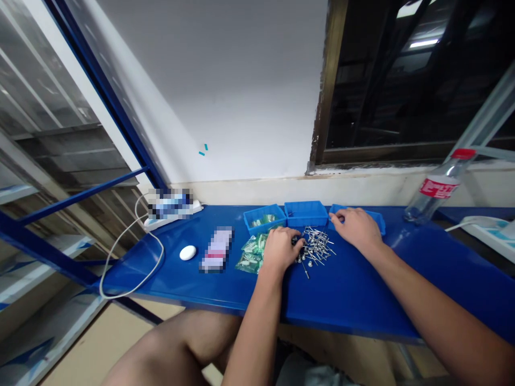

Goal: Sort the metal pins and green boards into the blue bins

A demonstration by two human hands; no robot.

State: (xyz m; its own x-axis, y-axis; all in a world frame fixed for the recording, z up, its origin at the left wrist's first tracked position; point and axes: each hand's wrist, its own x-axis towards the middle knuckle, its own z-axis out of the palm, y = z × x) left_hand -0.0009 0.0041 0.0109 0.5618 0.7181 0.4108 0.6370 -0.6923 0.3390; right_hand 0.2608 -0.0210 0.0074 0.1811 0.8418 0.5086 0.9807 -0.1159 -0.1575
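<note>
My left hand (280,247) rests at the left edge of a pile of metal rivets (318,246), thumb and fingers bent toward something dark I cannot make out. Green-and-white plastic packets (250,254) lie just left of it. My right hand (357,228) is over the right blue bin (378,219), its fingers curled at the bin's left side; what they hold, if anything, is hidden. Behind the pile stands the middle blue bin (306,213). The left blue bin (263,217) contains more small packets.
A clear bottle with a red cap (438,187) stands at the back right. On the left are a white oval object (188,252), a blurred-out flat item (217,250), a power strip (195,208) and a looping white cable (132,292).
</note>
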